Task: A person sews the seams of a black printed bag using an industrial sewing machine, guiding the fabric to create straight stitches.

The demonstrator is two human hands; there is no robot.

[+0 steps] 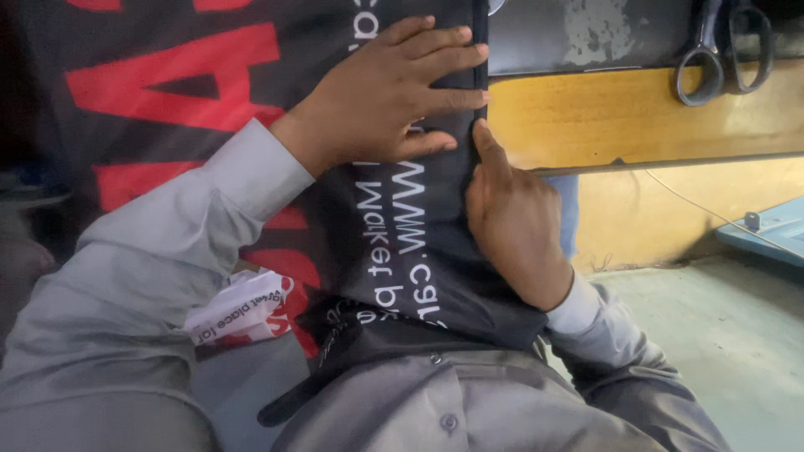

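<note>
Left hand [385, 92] lies flat, fingers spread, on smooth black cloth [251, 151] at upper centre; right hand [511, 222], loosely curled, presses its fingertip against the folded edge beside the yellow wooden bench [636, 117].

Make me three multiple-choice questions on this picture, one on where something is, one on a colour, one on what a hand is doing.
1. Where do the scissors lie?
A. on the floor
B. at the upper right on the yellow table
C. in the left hand

2. What colour are the large shapes on the black fabric?
A. red
B. green
C. blue

3. How does the left hand lie?
A. clenched in a fist
B. raised in the air
C. flat on the fabric, fingers spread

Key: 1 B, they rest at the table's far edge; 2 A, red blocks show at left; 3 C, the palm presses down beside the right hand.
</note>
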